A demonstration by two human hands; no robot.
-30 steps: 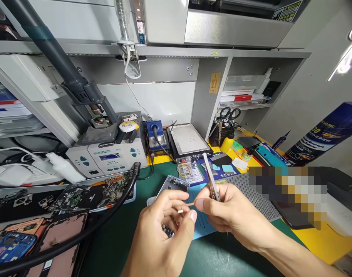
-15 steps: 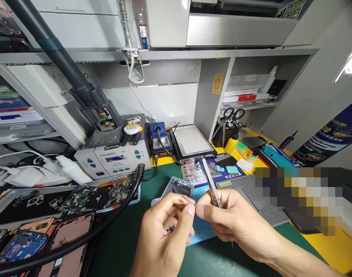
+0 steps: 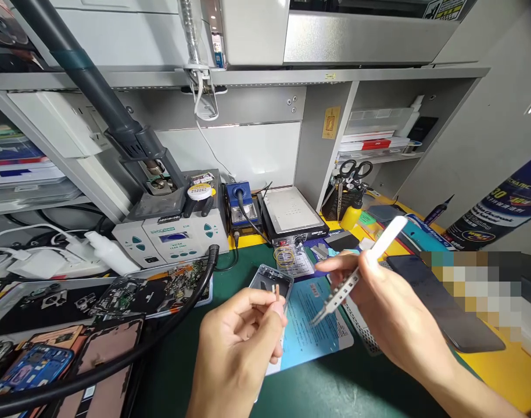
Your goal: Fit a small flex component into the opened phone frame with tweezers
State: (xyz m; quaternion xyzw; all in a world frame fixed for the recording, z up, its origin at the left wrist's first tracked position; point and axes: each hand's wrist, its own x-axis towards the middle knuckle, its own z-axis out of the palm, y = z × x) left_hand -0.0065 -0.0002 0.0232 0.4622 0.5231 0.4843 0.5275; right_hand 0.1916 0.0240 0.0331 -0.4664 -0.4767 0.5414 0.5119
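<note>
My left hand (image 3: 241, 342) pinches a small, thin copper-coloured and pale piece (image 3: 277, 292) between thumb and forefinger, its end sticking up past the fingertips. Its exact kind is too small to make out. In my right hand (image 3: 391, 307) is a pair of metal tweezers (image 3: 338, 297), tips pointing down and left, apart from the left hand. Beneath the tweezer tips lies a blue printed card (image 3: 318, 337). Behind my left fingers rests a phone housing (image 3: 287, 283), partly hidden by them.
A perforated grey mat (image 3: 365, 330) and a dark phone (image 3: 448, 307) lie right. Behind stand a hot-air station (image 3: 180, 235), a soldering station (image 3: 241, 212) and a flat heating plate (image 3: 291, 210). A black hose (image 3: 169, 325) crosses the left side over phone parts.
My right hand has moved right, away from the left fingertips. The tweezers have turned from tips hidden under the palm to pointing down-left. The small piece now shows above my left fingers.
</note>
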